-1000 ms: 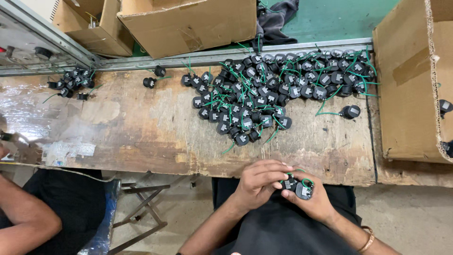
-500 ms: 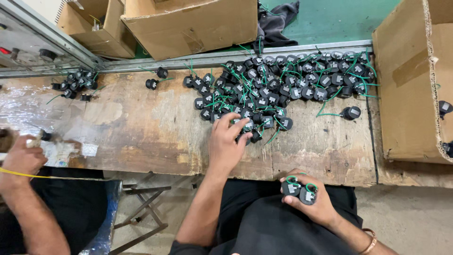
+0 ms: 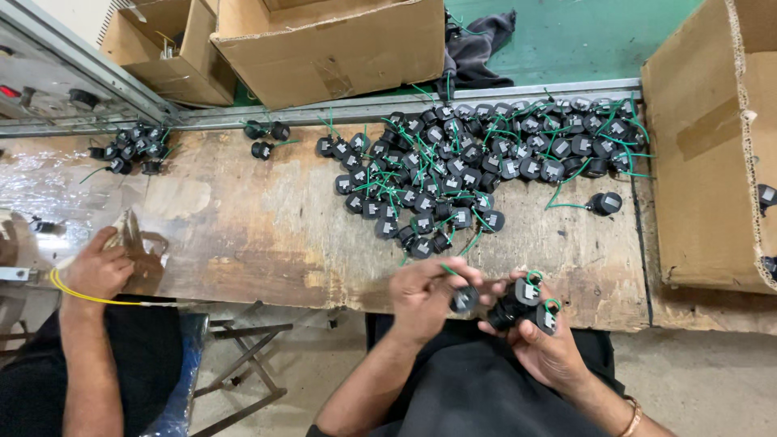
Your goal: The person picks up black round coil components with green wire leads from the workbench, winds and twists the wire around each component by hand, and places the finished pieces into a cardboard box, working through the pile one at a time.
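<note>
1. The left hand [image 3: 425, 295] pinched one small black round part [image 3: 464, 300] with a green wire, just off the near edge of the bench [image 3: 243, 235].
2. The right hand [image 3: 544, 340] gripped a cluster of the same parts [image 3: 526, 303].
3. A large pile of parts [image 3: 477, 162] lay on the bench beyond.
4. A co-worker's hand [image 3: 99, 267] rested at the left.

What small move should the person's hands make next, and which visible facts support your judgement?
Probably bring the left hand with its single black part across to the right hand, which already grips a cluster of parts. The two hands sit nearly together at the bench edge.
</note>
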{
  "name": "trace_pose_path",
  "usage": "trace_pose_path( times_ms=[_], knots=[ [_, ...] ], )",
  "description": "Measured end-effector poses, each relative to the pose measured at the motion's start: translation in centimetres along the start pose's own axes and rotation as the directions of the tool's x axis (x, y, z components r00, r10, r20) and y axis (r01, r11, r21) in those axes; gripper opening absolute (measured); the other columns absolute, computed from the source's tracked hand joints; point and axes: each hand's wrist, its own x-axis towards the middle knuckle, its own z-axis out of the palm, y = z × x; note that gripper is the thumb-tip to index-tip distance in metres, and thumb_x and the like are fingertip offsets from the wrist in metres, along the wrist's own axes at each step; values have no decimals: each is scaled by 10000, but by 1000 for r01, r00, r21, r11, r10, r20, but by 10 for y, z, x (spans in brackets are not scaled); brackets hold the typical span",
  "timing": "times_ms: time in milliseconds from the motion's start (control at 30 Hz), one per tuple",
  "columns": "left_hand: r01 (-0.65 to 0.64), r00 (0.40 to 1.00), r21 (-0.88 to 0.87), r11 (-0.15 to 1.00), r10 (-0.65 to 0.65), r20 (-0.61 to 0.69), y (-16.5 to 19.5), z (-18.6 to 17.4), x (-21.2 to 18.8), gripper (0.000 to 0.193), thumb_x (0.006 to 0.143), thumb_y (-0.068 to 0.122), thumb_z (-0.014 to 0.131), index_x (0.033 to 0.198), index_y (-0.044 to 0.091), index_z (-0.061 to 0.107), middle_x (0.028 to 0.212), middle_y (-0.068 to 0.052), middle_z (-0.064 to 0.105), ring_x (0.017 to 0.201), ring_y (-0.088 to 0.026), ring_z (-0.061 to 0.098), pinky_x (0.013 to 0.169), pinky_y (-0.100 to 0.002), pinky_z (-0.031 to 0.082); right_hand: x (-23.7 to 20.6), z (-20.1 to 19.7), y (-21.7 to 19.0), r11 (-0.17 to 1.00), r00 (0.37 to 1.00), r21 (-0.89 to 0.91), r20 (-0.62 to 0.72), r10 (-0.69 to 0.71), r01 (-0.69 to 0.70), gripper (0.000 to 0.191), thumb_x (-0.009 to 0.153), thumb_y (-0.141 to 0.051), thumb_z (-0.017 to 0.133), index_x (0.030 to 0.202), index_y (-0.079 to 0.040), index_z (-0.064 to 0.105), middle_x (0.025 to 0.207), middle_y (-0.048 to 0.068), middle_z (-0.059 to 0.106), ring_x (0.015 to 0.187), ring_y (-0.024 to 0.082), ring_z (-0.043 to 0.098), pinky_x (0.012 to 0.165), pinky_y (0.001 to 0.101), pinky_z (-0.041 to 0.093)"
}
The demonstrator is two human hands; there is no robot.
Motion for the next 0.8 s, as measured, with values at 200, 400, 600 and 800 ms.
trace_pose_path(
  times_ms=[200, 400, 600, 800],
  knots=[
    [-271, 955, 179, 946, 240, 176, -2, 16, -12, 207, 960, -42, 722, 1127, 65, 661, 1094, -83, 774, 1029, -271, 772, 927, -360, 619, -4, 0, 7, 994, 993, -26, -45, 105, -106, 650, 854, -18, 716, 1420, -117, 410, 1312, 98, 537, 1174, 256, 603, 821, 545, 608],
    [-351, 909, 209, 913, 278, 311, 1, 0, -23, 242, 843, -16, 767, 1053, 52, 668, 1187, -145, 739, 1102, -299, 726, 985, -394, 578, -11, -15, 8, 992, 997, -122, -73, -29, 20, 564, 855, 47, 686, 1356, -67, 454, 1273, 128, 549, 1160, 278, 612, 828, 515, 612],
    [331, 941, -206, 921, -307, 141, -13, 13, -37, 231, 843, -1, 824, 914, 95, 626, 1030, -88, 768, 949, -195, 715, 841, -352, 586, -9, -14, 15, 981, 999, -191, 25, -26, 31, 487, 854, 99, 691, 1297, 1, 514, 1250, 148, 559, 1116, 293, 620, 826, 517, 620],
    [-174, 973, 450, 876, 223, -58, -5, -26, 3, 262, 774, 65, 869, 940, 86, 667, 1059, -50, 755, 986, -197, 732, 875, -354, 587, -10, -16, 9, 996, 998, -70, 13, -58, 59, 487, 869, 47, 673, 1315, -42, 499, 1258, 182, 563, 1103, 379, 648, 759, 480, 607]
  ],
)
